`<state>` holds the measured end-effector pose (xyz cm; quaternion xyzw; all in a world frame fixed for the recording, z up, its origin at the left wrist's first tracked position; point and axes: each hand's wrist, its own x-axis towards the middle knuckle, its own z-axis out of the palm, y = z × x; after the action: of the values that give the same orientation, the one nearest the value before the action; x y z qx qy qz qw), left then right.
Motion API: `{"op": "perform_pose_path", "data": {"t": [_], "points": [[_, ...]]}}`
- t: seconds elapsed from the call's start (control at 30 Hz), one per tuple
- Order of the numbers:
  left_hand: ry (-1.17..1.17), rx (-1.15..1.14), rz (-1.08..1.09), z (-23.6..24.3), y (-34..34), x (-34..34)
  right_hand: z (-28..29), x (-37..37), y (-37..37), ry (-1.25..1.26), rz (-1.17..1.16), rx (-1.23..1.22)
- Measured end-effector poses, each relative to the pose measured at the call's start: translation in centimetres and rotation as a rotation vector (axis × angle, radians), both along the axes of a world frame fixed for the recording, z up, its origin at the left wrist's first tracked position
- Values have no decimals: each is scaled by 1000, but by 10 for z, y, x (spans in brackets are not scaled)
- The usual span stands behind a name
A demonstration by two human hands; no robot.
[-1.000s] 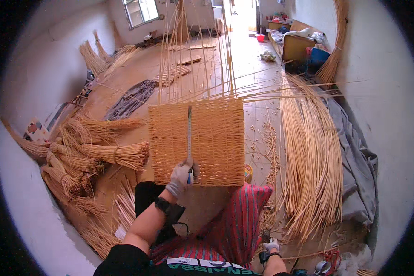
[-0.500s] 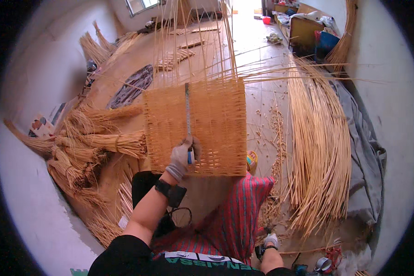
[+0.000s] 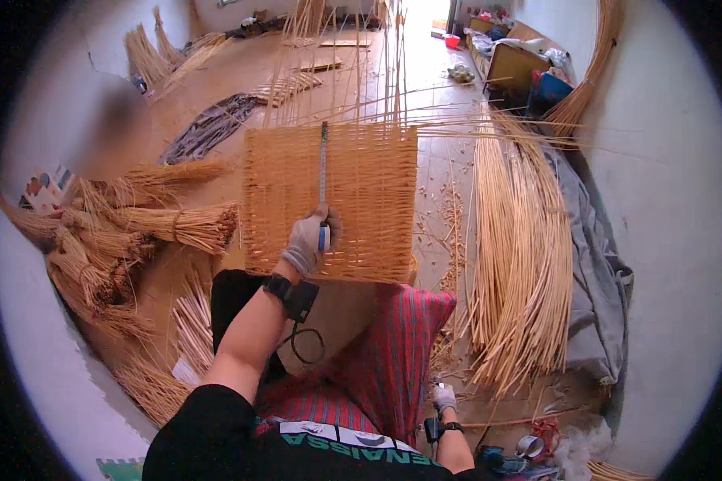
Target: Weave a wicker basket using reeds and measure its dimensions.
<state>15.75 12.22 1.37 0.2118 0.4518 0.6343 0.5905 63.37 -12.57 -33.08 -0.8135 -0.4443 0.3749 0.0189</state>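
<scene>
Past the tied straw-coloured reed bundles [image 3: 148, 228] on the floor, the gloved left hand [image 3: 309, 240], its grip clenched, holds a slim metal measuring tape [image 3: 323, 180] along the half-woven rectangular wicker panel [image 3: 333, 200], uprights unwoven, while the right hand [image 3: 444, 397], grip indiscernible, rests low beside loose pale willow rods [image 3: 521, 256].

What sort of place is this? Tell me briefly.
Probably a home wicker-weaving workshop: a half-woven tan wicker panel lies on the wooden floor, beside long pale loose willow rods and tied reed bundles.
</scene>
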Motion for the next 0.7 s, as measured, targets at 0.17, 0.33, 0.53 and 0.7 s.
{"op": "perform_pose_path", "data": {"t": [0.17,0.33,0.53,0.7], "points": [[115,-99,-116,-41,-63,20,43,35,16,-31,153,416],[28,-177,-127,-97,-146,35,238,-13,45,1242,-529,370],[67,-150,-253,-80,-135,34,325,-98,46,734,220,528],[83,-149,-257,-89,-133,32,305,-150,18,317,354,623]]}}
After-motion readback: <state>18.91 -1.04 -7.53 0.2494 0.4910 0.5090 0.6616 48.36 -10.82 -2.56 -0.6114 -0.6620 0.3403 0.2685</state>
